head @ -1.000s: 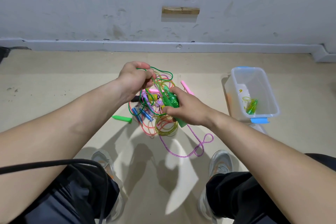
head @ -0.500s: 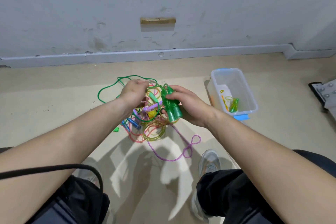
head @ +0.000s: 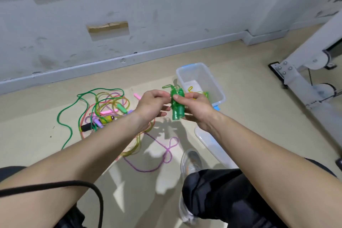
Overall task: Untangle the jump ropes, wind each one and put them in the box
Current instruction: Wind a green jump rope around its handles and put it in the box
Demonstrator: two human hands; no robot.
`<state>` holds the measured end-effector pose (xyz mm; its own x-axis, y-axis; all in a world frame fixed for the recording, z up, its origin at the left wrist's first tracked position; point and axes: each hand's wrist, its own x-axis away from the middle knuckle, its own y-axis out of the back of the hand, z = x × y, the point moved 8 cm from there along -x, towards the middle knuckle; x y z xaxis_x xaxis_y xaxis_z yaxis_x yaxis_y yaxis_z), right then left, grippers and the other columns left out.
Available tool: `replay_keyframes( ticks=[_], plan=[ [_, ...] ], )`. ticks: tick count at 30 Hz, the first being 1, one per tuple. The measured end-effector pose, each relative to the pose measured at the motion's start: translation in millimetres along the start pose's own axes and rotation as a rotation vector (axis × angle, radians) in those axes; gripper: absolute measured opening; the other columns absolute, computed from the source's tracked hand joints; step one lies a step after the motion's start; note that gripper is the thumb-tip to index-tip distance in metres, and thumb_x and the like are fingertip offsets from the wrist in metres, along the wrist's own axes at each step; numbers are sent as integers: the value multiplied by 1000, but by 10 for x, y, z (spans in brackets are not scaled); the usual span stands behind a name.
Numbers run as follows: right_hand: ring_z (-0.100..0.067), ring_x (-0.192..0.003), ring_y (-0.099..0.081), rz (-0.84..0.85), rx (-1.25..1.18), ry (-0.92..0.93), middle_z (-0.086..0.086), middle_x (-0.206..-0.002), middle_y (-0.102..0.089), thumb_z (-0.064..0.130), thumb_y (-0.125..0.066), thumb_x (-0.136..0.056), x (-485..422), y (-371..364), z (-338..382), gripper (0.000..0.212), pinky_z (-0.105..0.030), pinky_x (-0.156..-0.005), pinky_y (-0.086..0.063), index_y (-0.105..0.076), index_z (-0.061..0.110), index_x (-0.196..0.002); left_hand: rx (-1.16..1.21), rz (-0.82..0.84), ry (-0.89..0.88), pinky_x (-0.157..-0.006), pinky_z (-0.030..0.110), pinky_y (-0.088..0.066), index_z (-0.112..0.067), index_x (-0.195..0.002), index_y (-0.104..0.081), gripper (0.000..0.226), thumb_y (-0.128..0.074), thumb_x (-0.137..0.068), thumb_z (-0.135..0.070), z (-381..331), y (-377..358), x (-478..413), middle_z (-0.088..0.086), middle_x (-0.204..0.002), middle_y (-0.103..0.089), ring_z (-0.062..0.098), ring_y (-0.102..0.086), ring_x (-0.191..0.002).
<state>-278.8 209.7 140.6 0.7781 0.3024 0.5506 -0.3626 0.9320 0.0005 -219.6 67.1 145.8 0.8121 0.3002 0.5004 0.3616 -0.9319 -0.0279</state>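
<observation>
Green rope (head: 177, 107), wound into a tight bundle with its two handles side by side, is up in our hands above the floor, just in front of the box (head: 219, 89). Our right hand (head: 197, 107) grips the bundle from three o'clock, thumb laid across the front. Our left hand (head: 150, 105) meets it from nine o'clock, fingertips pinching the coils near the top, the lower fingers loosely curled. A few loops stick out at the bundle's twelve o'clock.

The box, clear with blue trim, stands open at one o'clock from the bundle. A yellow-green rope (head: 192, 89) lies in it, partly hidden behind our right hand. The lid (head: 211, 143) lies flat on the floor at five o'clock from the bundle, beside our shoe (head: 190, 161).

The tangle (head: 109, 106) of remaining ropes sprawls on the floor at nine o'clock, well apart from the box: green, orange, pink and yellow cords with mixed handles. A purple rope (head: 167, 155) trails from it toward six o'clock, under our arms.
</observation>
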Motion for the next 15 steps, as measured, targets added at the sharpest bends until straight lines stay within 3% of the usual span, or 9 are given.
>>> replay_keyframes(
  ticks=[6, 9, 13, 15],
  plan=[
    [-19, -65, -69, -212, -26, 33, -8, -84, -72, 18, -84, -81, -588, 772, -29, 34, -28, -59, -55, -62, 12, -106, -31, 83, 29, -68, 26, -56, -12, -110, -68, 22, -53, -96, -4, 47, -736, -579, 5, -102, -70, 22, -67, -81],
    [-21, -75, -72, -322, -7, 9, -10, -92, -75, 23, -86, -77, -1041, 1136, -153, 37, -37, -75, -61, -67, 11, -107, -50, 119, 70, -73, 30, -59, -14, -108, -65, 22, -49, -97, -5, 120, -1091, -968, 7, -105, -69, 25, -69, -82],
    [-25, -91, -73, -435, 83, -40, -5, -95, -75, 31, -88, -70, -1721, 1512, -375, 31, -44, -91, -58, -66, 18, -88, -113, 110, 102, -47, 20, -50, -12, -103, -64, 14, -53, -96, -7, 317, -1370, -1538, 8, -100, -62, 23, -62, -78],
    [-22, -96, -70, -482, 227, -48, -2, -97, -71, 29, -86, -75, -1984, 1595, -402, 28, -38, -95, -55, -60, 20, -83, -195, 100, 99, -57, 24, -50, -14, -90, -65, 11, -55, -92, -9, 458, -1416, -1787, 9, -92, -62, 24, -60, -72]
  ],
)
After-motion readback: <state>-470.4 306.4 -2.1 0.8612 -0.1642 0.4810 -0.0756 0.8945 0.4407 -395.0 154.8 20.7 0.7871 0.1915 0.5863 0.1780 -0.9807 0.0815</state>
